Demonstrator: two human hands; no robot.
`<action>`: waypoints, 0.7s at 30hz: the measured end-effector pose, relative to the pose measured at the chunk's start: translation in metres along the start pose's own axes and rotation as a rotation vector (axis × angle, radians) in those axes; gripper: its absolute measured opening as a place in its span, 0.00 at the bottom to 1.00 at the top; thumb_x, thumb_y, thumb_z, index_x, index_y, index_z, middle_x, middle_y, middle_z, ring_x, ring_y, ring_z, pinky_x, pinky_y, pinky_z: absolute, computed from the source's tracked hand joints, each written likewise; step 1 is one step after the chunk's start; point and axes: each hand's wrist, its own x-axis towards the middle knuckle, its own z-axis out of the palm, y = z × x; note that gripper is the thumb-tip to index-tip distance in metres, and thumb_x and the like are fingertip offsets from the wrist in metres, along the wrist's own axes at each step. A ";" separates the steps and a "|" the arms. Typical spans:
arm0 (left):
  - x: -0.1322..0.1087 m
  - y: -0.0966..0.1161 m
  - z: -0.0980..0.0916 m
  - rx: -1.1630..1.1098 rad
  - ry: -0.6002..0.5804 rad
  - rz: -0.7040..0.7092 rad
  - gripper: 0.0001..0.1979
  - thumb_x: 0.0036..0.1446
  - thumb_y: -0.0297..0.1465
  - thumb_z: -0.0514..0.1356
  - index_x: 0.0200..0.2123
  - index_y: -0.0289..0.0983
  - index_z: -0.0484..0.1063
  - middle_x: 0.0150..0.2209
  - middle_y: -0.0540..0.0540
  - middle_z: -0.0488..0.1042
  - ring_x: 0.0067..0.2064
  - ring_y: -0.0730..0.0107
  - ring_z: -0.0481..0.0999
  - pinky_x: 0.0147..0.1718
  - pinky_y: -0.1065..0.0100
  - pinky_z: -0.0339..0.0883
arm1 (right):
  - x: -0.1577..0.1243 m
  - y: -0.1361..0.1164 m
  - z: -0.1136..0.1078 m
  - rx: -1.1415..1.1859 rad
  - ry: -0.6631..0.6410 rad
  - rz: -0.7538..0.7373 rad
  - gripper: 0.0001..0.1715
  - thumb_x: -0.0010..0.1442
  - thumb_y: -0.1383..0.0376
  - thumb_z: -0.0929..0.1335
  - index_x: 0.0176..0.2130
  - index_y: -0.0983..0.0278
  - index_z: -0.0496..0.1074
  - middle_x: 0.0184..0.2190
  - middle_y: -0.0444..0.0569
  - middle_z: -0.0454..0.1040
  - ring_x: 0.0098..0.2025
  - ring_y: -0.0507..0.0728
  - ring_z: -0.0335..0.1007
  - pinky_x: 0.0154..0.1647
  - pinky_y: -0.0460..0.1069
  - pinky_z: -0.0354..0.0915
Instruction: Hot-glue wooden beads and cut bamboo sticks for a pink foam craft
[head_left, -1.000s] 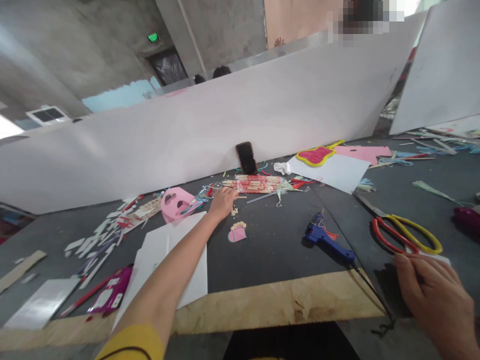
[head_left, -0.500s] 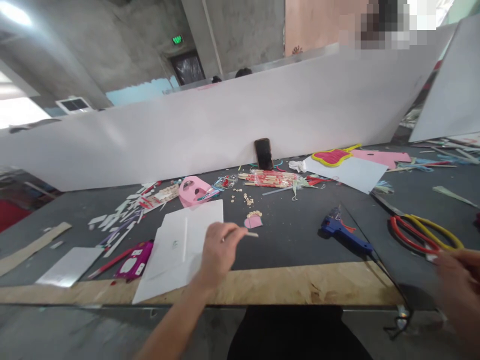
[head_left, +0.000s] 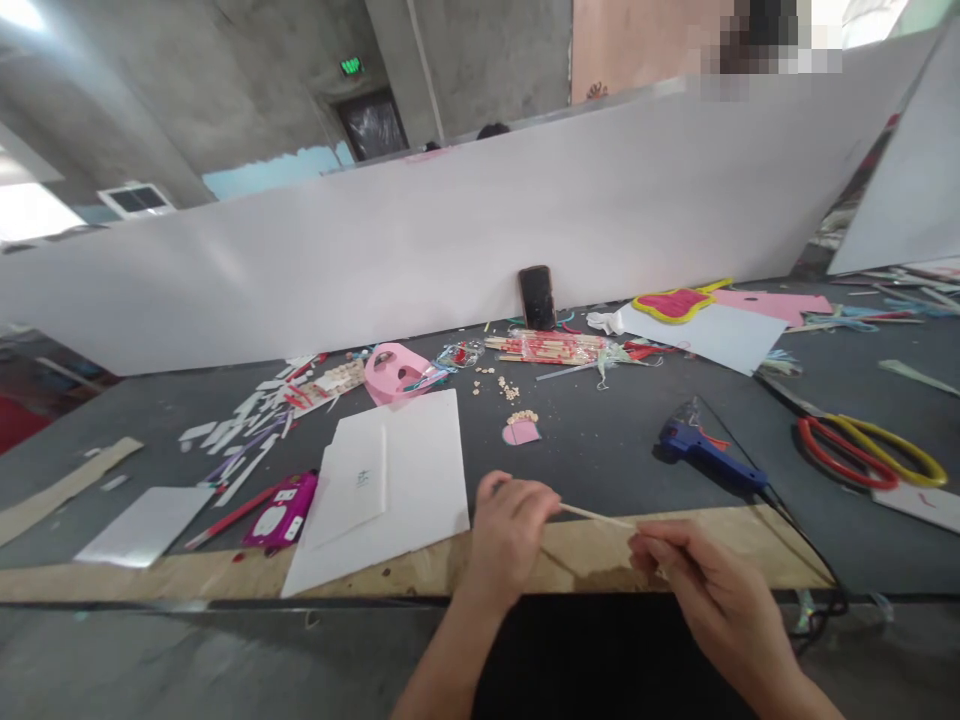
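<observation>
A thin pale stick [head_left: 596,515] is stretched between my two hands above the table's wooden front edge. My left hand [head_left: 511,530] pinches its left end, and my right hand [head_left: 694,565] pinches its right end. Just beyond them lies a small pink piece [head_left: 520,432] with pale beads or bits along its top. More pale bits [head_left: 508,389] are scattered behind it. White sheets [head_left: 420,460] lie left of my left hand. A blue glue gun [head_left: 712,461] rests to the right, its cord running off the front edge.
Red-and-yellow scissors [head_left: 862,450] lie at the right. A phone [head_left: 538,297] leans on the white partition [head_left: 360,250]. Bundled sticks [head_left: 551,347], a pink cutout [head_left: 394,372], a purple packet [head_left: 283,512] and white scraps [head_left: 240,420] lie about.
My right hand has come in from the far right, away from the scissors, and now holds the stick's other end. My left hand has moved right and nearer with the stick. The view has shifted slightly.
</observation>
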 end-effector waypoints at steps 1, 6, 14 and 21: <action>0.001 -0.010 -0.004 0.014 0.044 -0.055 0.12 0.62 0.26 0.50 0.39 0.42 0.73 0.39 0.46 0.79 0.41 0.63 0.75 0.50 0.53 0.58 | 0.000 0.002 -0.005 0.020 0.056 0.025 0.09 0.62 0.61 0.63 0.35 0.62 0.72 0.25 0.45 0.75 0.27 0.53 0.73 0.29 0.46 0.70; 0.005 -0.018 -0.007 -0.367 0.294 -0.555 0.09 0.59 0.35 0.56 0.39 0.39 0.73 0.40 0.42 0.76 0.43 0.60 0.75 0.45 0.56 0.66 | -0.007 0.010 -0.014 0.195 0.249 0.087 0.07 0.61 0.61 0.65 0.36 0.62 0.71 0.26 0.46 0.75 0.27 0.53 0.73 0.30 0.46 0.72; 0.028 0.049 0.034 -1.550 0.116 -0.784 0.13 0.53 0.40 0.64 0.37 0.36 0.75 0.42 0.41 0.78 0.46 0.62 0.76 0.46 0.61 0.68 | -0.020 0.010 0.009 0.391 0.233 0.165 0.07 0.62 0.61 0.64 0.38 0.60 0.70 0.29 0.46 0.77 0.29 0.53 0.75 0.31 0.46 0.74; 0.037 0.023 0.013 -1.519 0.444 -0.916 0.13 0.42 0.34 0.71 0.29 0.36 0.72 0.28 0.50 0.76 0.30 0.72 0.76 0.32 0.70 0.72 | -0.025 0.023 -0.030 -0.120 0.147 -0.099 0.10 0.63 0.67 0.61 0.42 0.61 0.70 0.20 0.40 0.72 0.19 0.49 0.69 0.22 0.42 0.65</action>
